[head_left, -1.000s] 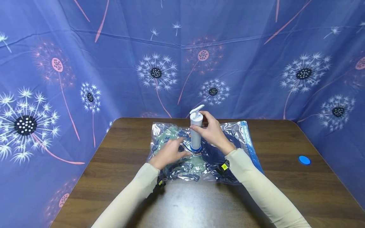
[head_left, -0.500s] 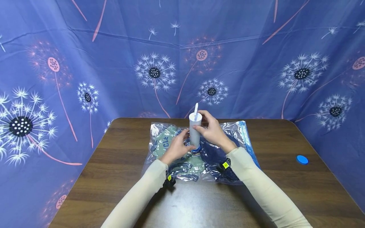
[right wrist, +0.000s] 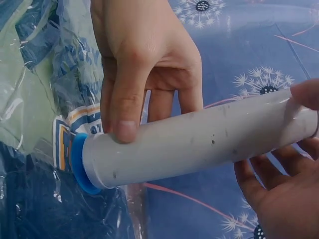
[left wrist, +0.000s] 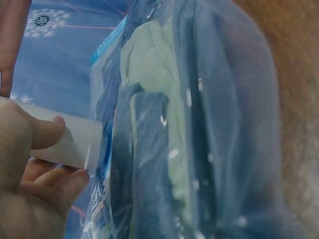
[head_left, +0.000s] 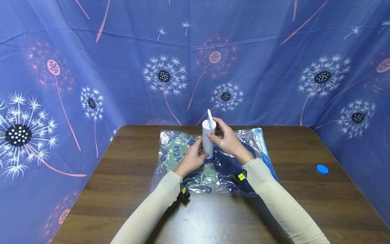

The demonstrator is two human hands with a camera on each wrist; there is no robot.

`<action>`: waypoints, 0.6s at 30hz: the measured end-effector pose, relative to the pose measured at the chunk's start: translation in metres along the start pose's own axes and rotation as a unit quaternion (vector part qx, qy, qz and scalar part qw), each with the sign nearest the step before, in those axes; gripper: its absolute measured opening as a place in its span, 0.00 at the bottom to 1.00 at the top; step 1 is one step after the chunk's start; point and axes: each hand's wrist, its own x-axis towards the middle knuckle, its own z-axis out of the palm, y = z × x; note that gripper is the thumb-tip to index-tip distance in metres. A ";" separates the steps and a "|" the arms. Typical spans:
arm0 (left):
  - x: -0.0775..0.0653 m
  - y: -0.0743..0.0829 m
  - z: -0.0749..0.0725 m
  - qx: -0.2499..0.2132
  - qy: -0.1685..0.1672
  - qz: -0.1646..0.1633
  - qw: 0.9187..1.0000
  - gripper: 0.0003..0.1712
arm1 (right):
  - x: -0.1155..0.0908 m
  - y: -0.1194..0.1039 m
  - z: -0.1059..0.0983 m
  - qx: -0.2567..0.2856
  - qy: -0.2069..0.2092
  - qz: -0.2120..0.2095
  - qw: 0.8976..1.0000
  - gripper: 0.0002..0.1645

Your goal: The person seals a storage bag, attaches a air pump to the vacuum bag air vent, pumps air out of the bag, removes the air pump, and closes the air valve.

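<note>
A white hand pump with a T-shaped handle stands nearly upright on a clear vacuum storage bag. Its lower end meets a blue round valve on the bag. Folded clothes, pale green and dark blue, lie inside the plastic. My left hand grips the pump's lower part, thumb on the near side and fingers behind. Higher on the barrel, just below the handle, my right hand holds it between thumb and fingers. In the right wrist view both hands hold the barrel.
A blue round cap lies at the right of the brown wooden table. Behind and beside the table hangs a blue cloth with dandelion prints. The bag's blue zip edge faces right.
My left hand has moved right and closed around the pump's lower part. The pump's handle has turned, so that it now appears nearly edge-on. The right hand keeps its hold.
</note>
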 end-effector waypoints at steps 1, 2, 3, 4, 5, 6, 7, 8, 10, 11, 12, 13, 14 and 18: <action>0.000 0.000 0.001 0.007 0.005 0.003 1.000 0.42 | 0.000 0.000 0.000 0.001 0.006 0.004 1.000 0.38; 0.000 0.001 0.002 0.012 0.010 0.006 1.000 0.41 | -0.001 0.000 0.001 0.002 0.012 0.009 1.000 0.39; 0.000 0.002 0.003 0.016 0.018 0.007 1.000 0.40 | -0.002 0.001 0.001 0.002 0.019 0.014 1.000 0.40; 0.000 0.002 0.003 0.020 0.027 0.007 0.999 0.38 | -0.002 0.001 0.002 0.003 0.026 0.019 0.999 0.40; -0.001 0.003 0.004 0.025 0.037 0.006 0.999 0.37 | -0.003 0.001 0.003 0.007 0.032 0.022 0.999 0.41; -0.001 0.004 0.005 0.030 0.049 0.005 0.998 0.36 | -0.003 0.002 0.005 0.010 0.040 0.025 0.999 0.41; -0.002 0.004 0.006 0.037 0.061 0.003 0.997 0.36 | -0.003 0.002 0.006 0.014 0.047 0.026 0.998 0.41; -0.002 0.005 0.007 0.044 0.074 0.002 0.996 0.35 | -0.004 0.002 0.007 0.018 0.054 0.027 0.998 0.41; -0.002 0.006 0.009 0.062 0.096 0.000 0.993 0.35 | -0.004 0.003 0.010 0.022 0.068 0.025 0.997 0.40; -0.002 0.006 0.010 0.072 0.105 -0.003 0.992 0.35 | -0.004 0.002 0.011 0.021 0.074 0.024 0.997 0.40; -0.003 0.006 0.011 0.081 0.111 -0.003 0.991 0.34 | -0.004 0.002 0.012 0.015 0.080 0.022 0.996 0.40; -0.002 0.007 0.011 0.088 0.116 -0.005 0.989 0.34 | -0.004 0.002 0.013 0.011 0.085 0.021 0.996 0.40; -0.002 0.007 0.012 0.093 0.120 -0.006 0.988 0.34 | -0.003 0.002 0.014 0.003 0.091 0.021 0.996 0.39; -0.002 0.008 0.012 0.104 0.126 -0.016 0.986 0.34 | -0.002 0.000 0.017 -0.015 0.100 0.026 0.995 0.36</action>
